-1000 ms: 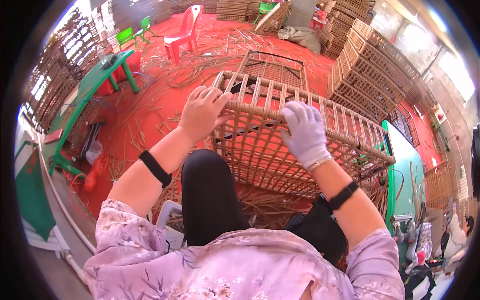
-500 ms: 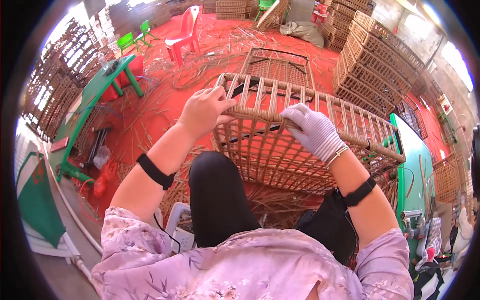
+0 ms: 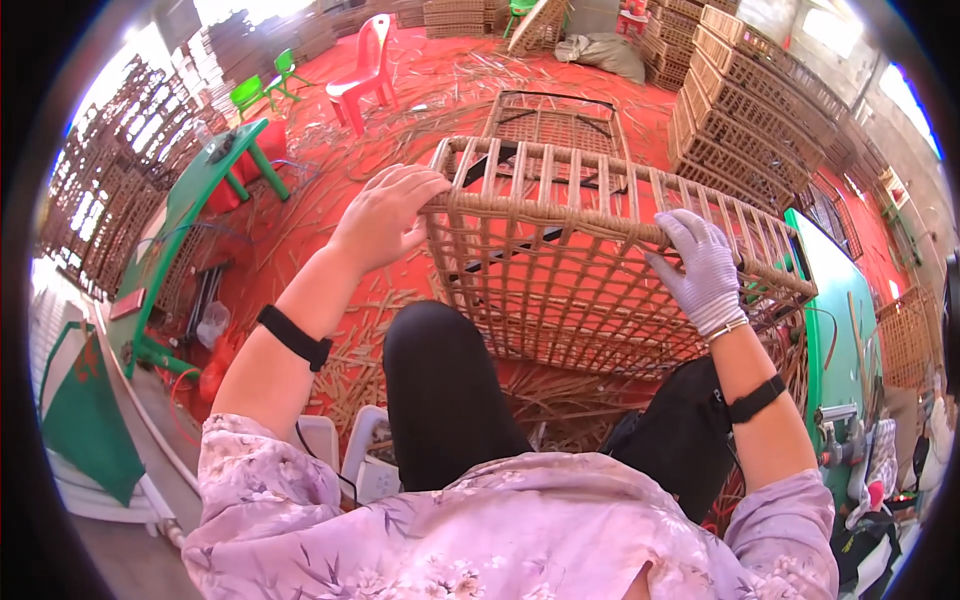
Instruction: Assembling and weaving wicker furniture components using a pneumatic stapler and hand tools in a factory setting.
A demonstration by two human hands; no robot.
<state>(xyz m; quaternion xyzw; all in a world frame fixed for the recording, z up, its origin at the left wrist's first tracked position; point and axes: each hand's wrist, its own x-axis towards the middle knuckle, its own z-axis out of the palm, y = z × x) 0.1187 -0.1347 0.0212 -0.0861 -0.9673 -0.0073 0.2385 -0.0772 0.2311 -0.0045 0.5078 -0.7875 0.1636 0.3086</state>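
A large brown woven rattan basket [image 3: 575,290] with an openwork lattice stands tilted in front of my knees. A wrapped rim runs along its upper edge, and dark frame bars show through the weave. My left hand [image 3: 385,215], bare, holds the basket's left upper corner, fingers over the top and thumb lower down. Farther right, my right hand [image 3: 697,270] in a pale striped glove grips the rim, its fingers bent over the top and its thumb on the near side.
Another rattan frame [image 3: 555,125] lies on the red floor just beyond. Stacked baskets [image 3: 745,130] rise at the right, near a green board [image 3: 838,330]. At the left is a green table [image 3: 190,200]; a red chair [image 3: 362,75] stands farther back. Cane scraps litter the floor.
My right hand has slid to the right along the rim. My left hand has shifted slightly left, out to the corner. The basket has stayed nearly in place.
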